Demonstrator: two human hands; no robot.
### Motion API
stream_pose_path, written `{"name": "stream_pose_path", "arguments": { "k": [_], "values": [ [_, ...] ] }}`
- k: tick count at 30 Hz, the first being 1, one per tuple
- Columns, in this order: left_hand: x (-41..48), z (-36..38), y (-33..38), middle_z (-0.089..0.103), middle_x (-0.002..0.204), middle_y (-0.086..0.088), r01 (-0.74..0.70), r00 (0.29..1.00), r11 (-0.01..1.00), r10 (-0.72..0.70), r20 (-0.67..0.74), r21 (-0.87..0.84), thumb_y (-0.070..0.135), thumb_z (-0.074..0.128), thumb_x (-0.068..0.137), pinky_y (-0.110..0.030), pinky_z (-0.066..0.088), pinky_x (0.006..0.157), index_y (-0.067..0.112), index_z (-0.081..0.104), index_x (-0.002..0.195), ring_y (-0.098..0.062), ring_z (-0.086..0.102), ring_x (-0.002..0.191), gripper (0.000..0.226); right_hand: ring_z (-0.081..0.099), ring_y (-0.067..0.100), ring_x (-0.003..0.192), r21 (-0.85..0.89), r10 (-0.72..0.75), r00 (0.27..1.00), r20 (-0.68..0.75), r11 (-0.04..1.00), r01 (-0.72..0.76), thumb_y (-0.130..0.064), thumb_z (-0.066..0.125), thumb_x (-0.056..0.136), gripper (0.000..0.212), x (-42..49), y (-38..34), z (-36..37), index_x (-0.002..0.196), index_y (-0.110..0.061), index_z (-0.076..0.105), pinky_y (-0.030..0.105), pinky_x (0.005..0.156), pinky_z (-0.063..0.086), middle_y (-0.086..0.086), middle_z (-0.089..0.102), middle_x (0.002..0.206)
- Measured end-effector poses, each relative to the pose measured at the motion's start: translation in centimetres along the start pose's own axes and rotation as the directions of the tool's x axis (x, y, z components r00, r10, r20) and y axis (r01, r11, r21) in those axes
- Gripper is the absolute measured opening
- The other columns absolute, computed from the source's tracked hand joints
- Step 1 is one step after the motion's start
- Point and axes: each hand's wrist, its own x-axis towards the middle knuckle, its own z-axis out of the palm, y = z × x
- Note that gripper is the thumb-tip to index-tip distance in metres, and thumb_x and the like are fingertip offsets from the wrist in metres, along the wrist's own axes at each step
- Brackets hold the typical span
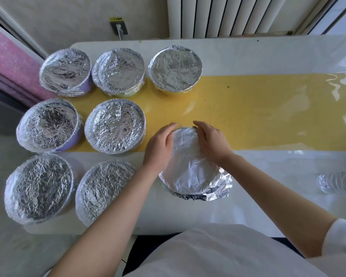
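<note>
A bowl draped with a smooth sheet of foil (190, 166) stands on the table in front of me. My left hand (160, 146) lies against its far left rim, fingers curved over the foil edge. On the far right rim my right hand (212, 142) presses the foil down in the same way. At the near side the foil sticks out loose and uncreased past the bowl. The bowl itself is almost wholly hidden under the foil.
Several foil-covered bowls stand in rows at the left, such as one (115, 125) just left of my hands. A foil roll (338, 181) lies at the right edge. The table (268, 108) has a glossy cover with a yellow strip. A radiator stands behind.
</note>
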Motion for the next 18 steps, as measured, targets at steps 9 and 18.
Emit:
{"name": "stream_pose_path", "arguments": {
  "k": [9,18],
  "values": [
    [0.82,0.52,0.2,0.072,0.093,-0.006,0.076,0.997,0.997,-0.076,-0.009,-0.026,0.011,0.048,0.096,-0.021,0.043,0.066,0.011,0.068,0.108,-0.02,0.064,0.08,0.024,0.063,0.031,0.092,-0.007,-0.011,0.998,0.064,1.0,0.012,-0.013,0.041,0.099,0.026,0.8,0.01,0.5,0.112,-0.009,0.063,0.028,0.073,0.038,0.014,0.069,0.102],
    [0.22,0.55,0.32,0.073,0.088,-0.007,0.071,0.995,0.997,-0.071,-0.068,0.005,0.008,0.051,0.094,-0.001,0.033,0.059,0.009,0.07,0.104,-0.014,0.06,0.069,0.022,0.062,0.035,0.084,-0.067,-0.051,0.997,0.051,0.996,0.054,0.0,0.048,0.088,0.025,0.58,-0.36,0.44,0.104,-0.008,0.065,0.033,0.067,0.038,0.016,0.07,0.093]
  ]
}}
